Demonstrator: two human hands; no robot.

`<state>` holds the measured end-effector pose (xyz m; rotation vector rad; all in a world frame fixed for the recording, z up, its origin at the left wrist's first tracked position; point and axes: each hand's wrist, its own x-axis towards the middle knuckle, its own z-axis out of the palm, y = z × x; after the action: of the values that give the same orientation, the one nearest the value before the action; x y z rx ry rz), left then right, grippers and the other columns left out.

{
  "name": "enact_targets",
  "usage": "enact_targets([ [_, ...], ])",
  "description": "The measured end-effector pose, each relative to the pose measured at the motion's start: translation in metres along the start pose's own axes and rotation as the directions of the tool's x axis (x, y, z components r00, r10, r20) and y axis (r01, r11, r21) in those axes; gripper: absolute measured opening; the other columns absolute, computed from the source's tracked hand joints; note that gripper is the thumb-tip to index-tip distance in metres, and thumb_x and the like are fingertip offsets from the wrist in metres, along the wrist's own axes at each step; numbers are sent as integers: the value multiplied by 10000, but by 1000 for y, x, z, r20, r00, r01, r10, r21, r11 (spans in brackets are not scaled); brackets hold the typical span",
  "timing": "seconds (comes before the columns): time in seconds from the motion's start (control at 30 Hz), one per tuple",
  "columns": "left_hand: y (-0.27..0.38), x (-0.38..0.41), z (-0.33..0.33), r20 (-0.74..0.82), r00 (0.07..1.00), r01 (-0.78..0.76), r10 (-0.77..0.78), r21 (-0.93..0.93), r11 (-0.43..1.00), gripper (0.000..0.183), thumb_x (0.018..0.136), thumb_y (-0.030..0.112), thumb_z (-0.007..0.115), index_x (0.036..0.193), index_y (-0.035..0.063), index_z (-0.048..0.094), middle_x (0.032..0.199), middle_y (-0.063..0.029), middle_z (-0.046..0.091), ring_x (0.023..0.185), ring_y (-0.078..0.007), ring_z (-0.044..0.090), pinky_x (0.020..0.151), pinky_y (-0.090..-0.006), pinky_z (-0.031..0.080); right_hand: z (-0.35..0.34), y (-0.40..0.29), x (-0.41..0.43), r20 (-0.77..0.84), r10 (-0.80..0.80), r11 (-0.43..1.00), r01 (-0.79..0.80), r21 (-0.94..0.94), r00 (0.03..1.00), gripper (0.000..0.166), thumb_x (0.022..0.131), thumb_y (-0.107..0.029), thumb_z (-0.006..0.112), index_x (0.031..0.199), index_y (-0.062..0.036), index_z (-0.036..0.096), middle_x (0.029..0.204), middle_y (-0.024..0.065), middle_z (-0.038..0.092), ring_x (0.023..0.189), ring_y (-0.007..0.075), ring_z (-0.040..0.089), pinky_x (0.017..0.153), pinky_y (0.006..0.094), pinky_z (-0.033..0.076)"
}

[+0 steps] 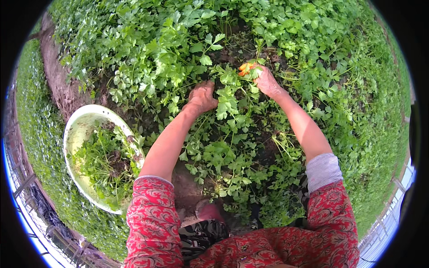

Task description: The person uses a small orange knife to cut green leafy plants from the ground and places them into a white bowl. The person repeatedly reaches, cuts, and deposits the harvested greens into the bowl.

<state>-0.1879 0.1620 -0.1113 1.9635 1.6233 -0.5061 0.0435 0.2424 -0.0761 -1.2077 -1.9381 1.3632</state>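
Observation:
Leafy green plants that look like celery [219,154] spread before me and between my arms. My left hand [202,97] reaches in among the stems, its thumb apart and its fingertips hidden by leaves. Whether it grips a stem cannot be told. To its right, my right hand [267,82] is closed around an orange object [246,68], perhaps a tool handle, partly covered by leaves. A leafy sprig lies across that hand's fingers. At my left, a pale oval basin [75,134] holds pulled green plants [104,160] with soil on their dark roots.
A bare earth path [58,77] runs along the bed's left side, beyond the basin. Dense foliage [348,150] fills the right side. My shoe [209,211] stands on the soil close below the plants. A framework [25,187] with dark sheeting borders the far left.

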Motion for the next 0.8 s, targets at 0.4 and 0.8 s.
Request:
enact_targets([
  [0.4, 14, -10, -29, 40, 998, 56, -51, -142, 988, 679, 763, 453, 470, 1303, 80, 295, 1291, -167, 377, 1186, -310, 388, 937, -392, 380, -50, -3, 36, -212, 421, 904, -389, 177, 882, 838, 804, -53, 563, 1397, -161, -19, 886, 79, 643, 596, 61, 488, 460, 189, 380],
  [0.8, 7, -10, -16, -65, 998, 8, -25, -252, 968, 714, 679, 433, 603, 1235, 58, 358, 1214, -187, 428, 1149, -318, 419, 958, -364, 361, -19, -63, 62, -89, -186, 922, 143, -360, 978, 291, 792, 44, 405, 981, -34, 612, 999, 116, 617, 881, 216, 603, 796, 278, 463],
])
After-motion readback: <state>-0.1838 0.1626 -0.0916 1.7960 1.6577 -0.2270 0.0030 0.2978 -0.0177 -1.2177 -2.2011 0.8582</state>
